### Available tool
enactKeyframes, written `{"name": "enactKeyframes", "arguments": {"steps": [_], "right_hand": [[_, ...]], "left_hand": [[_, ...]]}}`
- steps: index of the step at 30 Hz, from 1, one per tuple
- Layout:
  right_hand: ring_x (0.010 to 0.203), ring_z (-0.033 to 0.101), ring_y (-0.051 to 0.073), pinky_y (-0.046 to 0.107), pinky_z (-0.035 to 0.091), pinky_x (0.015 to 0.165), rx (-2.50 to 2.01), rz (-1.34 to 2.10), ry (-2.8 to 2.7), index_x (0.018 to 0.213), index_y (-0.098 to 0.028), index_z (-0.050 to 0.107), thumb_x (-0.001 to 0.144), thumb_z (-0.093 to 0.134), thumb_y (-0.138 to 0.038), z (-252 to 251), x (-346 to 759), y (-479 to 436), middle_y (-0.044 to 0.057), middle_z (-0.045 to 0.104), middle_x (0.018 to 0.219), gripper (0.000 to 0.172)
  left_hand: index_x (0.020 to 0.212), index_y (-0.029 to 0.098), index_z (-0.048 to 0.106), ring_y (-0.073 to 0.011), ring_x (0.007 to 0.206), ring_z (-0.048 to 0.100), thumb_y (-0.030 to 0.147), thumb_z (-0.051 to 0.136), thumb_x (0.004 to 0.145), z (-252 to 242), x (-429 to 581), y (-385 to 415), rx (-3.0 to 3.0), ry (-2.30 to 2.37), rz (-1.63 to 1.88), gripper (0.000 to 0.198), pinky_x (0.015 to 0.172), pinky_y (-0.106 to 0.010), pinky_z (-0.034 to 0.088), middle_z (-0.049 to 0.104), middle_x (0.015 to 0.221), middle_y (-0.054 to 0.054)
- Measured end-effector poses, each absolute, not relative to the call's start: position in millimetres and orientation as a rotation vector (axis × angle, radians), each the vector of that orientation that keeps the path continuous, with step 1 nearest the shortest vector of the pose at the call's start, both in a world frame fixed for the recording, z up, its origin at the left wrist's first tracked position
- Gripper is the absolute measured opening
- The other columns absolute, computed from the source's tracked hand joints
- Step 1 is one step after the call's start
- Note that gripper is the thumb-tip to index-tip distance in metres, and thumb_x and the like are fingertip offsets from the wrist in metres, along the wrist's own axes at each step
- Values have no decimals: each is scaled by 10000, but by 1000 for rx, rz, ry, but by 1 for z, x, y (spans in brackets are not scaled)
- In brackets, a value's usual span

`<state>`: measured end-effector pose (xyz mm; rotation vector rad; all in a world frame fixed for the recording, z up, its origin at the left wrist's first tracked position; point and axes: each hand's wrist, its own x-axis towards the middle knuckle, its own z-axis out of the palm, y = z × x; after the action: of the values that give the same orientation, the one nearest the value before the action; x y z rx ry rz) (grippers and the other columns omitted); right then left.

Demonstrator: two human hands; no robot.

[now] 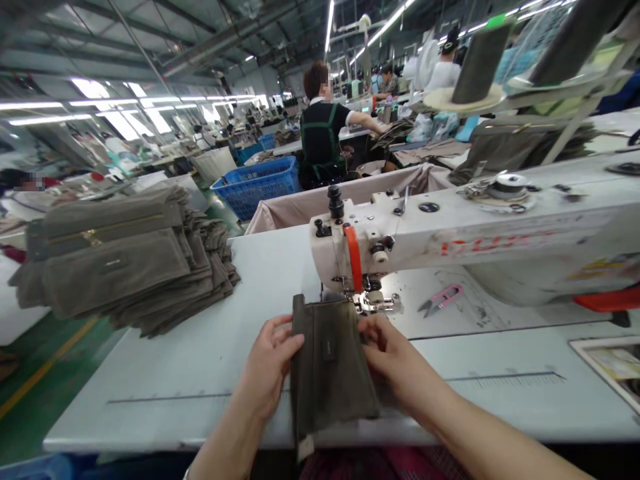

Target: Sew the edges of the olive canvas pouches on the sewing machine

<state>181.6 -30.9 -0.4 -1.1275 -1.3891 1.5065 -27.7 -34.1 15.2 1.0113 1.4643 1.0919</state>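
Two bare forearms (480, 420) reach in from the bottom edge, coming to a pair of hands on either side of a dark olive-brown fabric piece (345, 387). The piece is roughly rectangular and looks sturdy, with a folded strip (301, 373) standing along its left side, a small dark label (329, 348) near the middle, and a pale tag (305, 447) at the lower left corner. It lies between the hands, its far end just in front of the metal presser foot (373, 304) of a white sewing machine (480, 227), its near end reaching the front edge of the pale table (200, 363).

The left hand (273, 353) grips the left edge, thumb on top. The right hand (386, 343) has its fingers curled against the upper right edge; whether they pinch it, I cannot tell.

Pink-handled snips (443, 299) rest right of the presser foot. Farther left sits a tall stack of similar fabric pieces (125, 260).
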Motion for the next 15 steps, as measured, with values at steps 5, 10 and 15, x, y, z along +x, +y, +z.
{"name": "enactKeyframes", "arguments": {"steps": [5,10,15], "right_hand": [[426,383,90,205,322,426,-1080,1630,-1366,856,-230,401,915,459,-323,-3,182,-70,-77,468,608,125],[701,580,178,266,411,589,-1163,957,-2085,897,-228,531,823,510,-87,-21,211,-112,3,619,796,161],[730,499,208,327,412,637,-1060,365,-2283,920,-192,599,867,549,-106,-32,223,-119,47,576,838,112]], "left_hand": [[1387,146,357,-259,839,683,367,517,864,29,-38,-50,1164,1410,838,590,771,-449,555,670,1003,-123],[1252,200,555,-334,1225,501,308,609,840,34,-30,-93,2371,1734,709,430,995,-552,454,506,1346,-144],[1192,151,604,-244,998,645,190,459,948,18,13,-116,2828,1157,623,286,856,-399,579,671,1137,-101]]}}
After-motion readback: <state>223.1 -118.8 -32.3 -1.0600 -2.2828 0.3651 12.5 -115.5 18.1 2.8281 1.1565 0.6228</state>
